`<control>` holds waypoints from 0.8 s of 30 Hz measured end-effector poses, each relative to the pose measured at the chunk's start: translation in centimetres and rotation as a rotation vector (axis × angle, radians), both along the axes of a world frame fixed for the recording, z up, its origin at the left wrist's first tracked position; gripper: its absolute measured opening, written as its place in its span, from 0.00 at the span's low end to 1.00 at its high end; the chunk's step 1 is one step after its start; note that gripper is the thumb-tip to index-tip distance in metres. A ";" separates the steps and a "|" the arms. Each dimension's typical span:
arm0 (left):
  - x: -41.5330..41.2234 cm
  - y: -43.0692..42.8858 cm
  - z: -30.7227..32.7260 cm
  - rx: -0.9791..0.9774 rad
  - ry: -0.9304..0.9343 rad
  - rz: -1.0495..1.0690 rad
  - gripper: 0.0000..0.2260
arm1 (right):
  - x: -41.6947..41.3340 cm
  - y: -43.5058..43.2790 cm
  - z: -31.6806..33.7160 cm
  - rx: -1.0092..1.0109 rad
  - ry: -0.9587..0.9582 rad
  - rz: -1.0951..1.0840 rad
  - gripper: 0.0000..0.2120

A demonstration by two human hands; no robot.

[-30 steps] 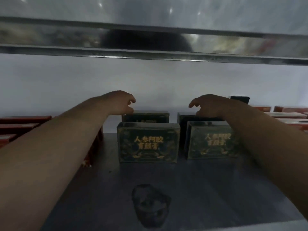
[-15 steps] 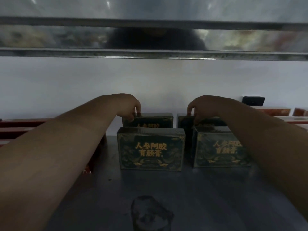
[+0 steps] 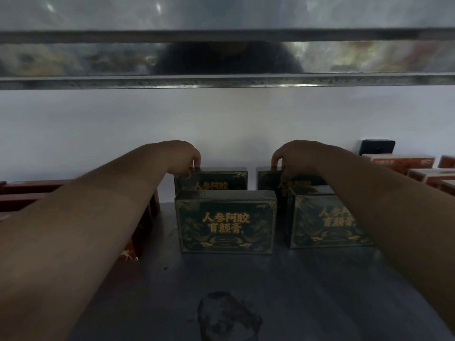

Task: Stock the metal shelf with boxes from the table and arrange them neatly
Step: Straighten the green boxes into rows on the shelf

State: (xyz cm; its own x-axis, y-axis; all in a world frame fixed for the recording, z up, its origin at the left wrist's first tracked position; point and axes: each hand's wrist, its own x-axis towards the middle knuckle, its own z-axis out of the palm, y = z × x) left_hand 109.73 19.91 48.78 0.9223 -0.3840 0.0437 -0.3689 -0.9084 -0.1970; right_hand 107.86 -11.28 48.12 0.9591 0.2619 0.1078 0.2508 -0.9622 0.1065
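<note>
Several dark green boxes with gold lettering stand upright on the metal shelf, in two rows. In front are a left box and a right box. Behind them stand a rear left box and a rear right box. My left hand pinches the top left corner of the rear left box. My right hand pinches the top edge of the rear right box. My right forearm covers part of the front right box.
Red boxes are stacked at the left, against my left forearm. Orange and white boxes and a black box sit at the right. The upper shelf's metal rim runs overhead. A white wall closes the back.
Both hands dropped from hovering above the rear boxes and closed their fingers on the top edges. The view has moved closer to the shelf.
</note>
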 end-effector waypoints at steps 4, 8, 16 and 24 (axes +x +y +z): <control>0.3 0.0 0.1 0.017 0.011 0.013 0.15 | 0.0 -0.4 -0.2 0.000 -0.009 0.004 0.19; 0.2 0.0 0.1 0.019 0.009 0.020 0.15 | -0.2 -0.6 -0.3 0.007 -0.009 0.009 0.19; 0.0 -0.4 -0.1 0.034 0.009 0.060 0.18 | -1.0 -0.5 -0.2 -0.011 0.002 0.018 0.21; -3.2 -1.5 0.3 -0.082 -0.105 -0.001 0.23 | -4.6 -1.1 0.2 0.232 -0.081 0.068 0.21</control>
State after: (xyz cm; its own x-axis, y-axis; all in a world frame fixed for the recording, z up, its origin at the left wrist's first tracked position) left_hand 106.54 18.39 49.06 0.9106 -0.3759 0.1717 -0.3508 -0.9228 -0.1594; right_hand 103.22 -12.43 48.28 0.9258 0.2851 0.2481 0.3156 -0.9443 -0.0926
